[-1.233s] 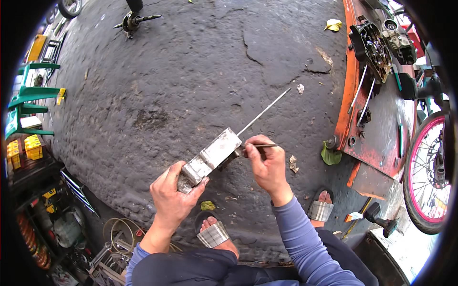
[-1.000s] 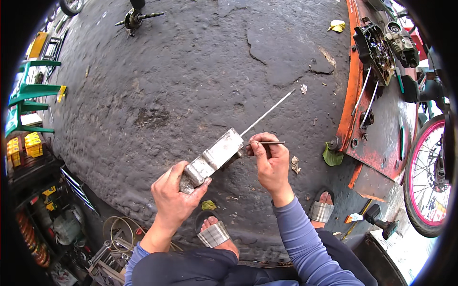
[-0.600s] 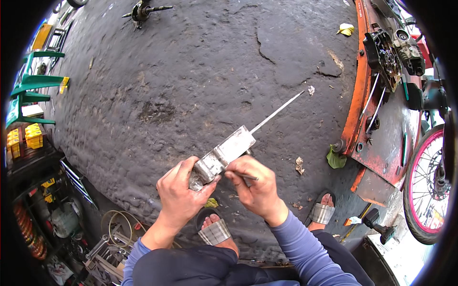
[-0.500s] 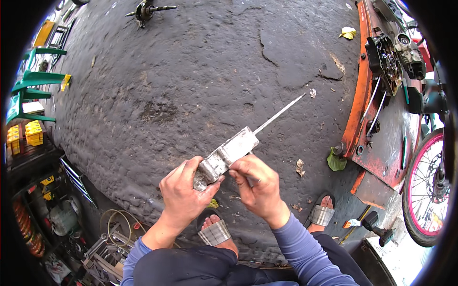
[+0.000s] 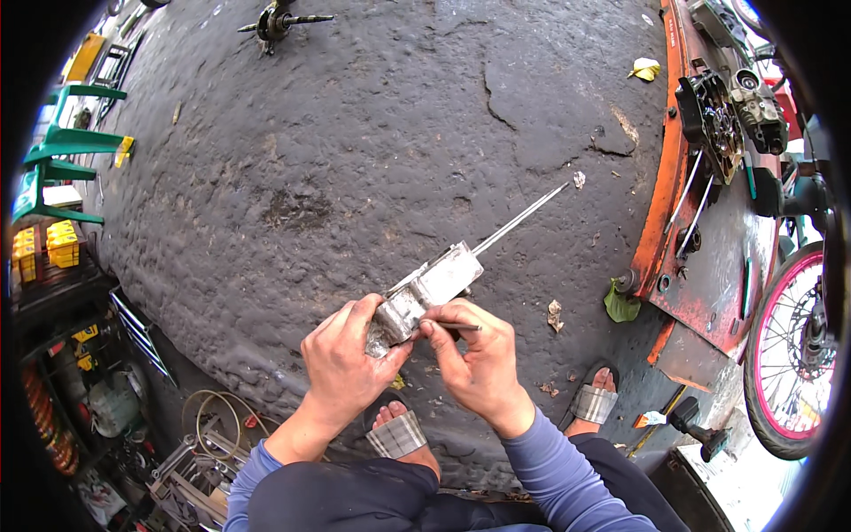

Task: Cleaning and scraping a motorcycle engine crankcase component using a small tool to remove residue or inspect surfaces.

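My left hand (image 5: 346,359) is closed around the lower end of a silver cast-metal block (image 5: 448,273), holding it tilted above the ground. Two long thin metal rods (image 5: 523,216) stick out of its far end, up and to the right. My right hand (image 5: 479,359) pinches a short thin dark metal rod (image 5: 463,325) between thumb and forefinger. One end of that rod lies by the block's near side; whether it touches or enters the block is hidden by my fingertips.
At right, an orange metal bench (image 5: 651,222) carries engine parts (image 5: 712,115), beside a pink-rimmed wheel (image 5: 792,350). A shaft-like part (image 5: 273,24) lies far off on the dark ground (image 5: 355,133). Green chairs (image 5: 75,142) and yellow boxes (image 5: 62,244) stand left; my sandals (image 5: 399,434) are below.
The block has turned slightly, and two rods now show where one did. My right hand has shifted a little, and the short dark rod now shows in its fingers.
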{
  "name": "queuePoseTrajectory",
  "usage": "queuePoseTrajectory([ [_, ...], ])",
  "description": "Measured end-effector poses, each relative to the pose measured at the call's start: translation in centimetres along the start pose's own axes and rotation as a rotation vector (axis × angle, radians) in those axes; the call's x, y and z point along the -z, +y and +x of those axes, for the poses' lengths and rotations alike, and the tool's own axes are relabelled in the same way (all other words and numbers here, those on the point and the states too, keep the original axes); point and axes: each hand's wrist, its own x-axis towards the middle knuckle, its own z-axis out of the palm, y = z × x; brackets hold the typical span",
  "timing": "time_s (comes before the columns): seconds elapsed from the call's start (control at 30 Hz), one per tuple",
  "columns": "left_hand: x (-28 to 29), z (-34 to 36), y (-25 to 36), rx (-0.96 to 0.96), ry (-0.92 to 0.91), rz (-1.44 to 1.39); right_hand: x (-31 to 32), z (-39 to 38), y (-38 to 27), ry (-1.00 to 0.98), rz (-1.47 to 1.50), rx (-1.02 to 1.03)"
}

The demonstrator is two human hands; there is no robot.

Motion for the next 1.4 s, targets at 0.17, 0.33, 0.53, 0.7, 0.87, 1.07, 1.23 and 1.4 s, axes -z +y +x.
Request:
queuePoseTrajectory([
  [0.17,0.0,0.0,0.0,-0.005,0.007,-0.001,0.3,0.1,0.1,-0.02,-0.098,0.049],
  [0.33,0.1,0.0,0.0,0.008,-0.006,0.002,0.4,0.3,0.2,-0.016,-0.135,0.064],
  [0.53,0.1,0.0,0.1,0.009,0.001,-0.004,0.5,0.3,0.0,-0.016,-0.139,0.098],
  [0.7,0.0,-0.1,-0.1,0.009,0.002,-0.012,0.2,0.2,-0.1,-0.047,-0.113,0.051],
  [0.87,-0.1,-0.1,-0.1,0.018,0.0,-0.023,0.3,0.6,0.4,-0.088,0.047,0.033],
  [1.07,-0.1,-0.2,-0.3,0.015,0.006,-0.018,0.5,1.2,-0.3,-0.144,-0.02,0.004],
  [1.23,-0.2,-0.4,-0.4,0.012,0.011,-0.02,0.7,1.1,0.2,-0.151,0.093,-0.048],
  [1.4,0.1,-0.5,-0.6,0.017,0.005,-0.02,0.9,1.4,-0.3,-0.227,0.066,-0.035],
])
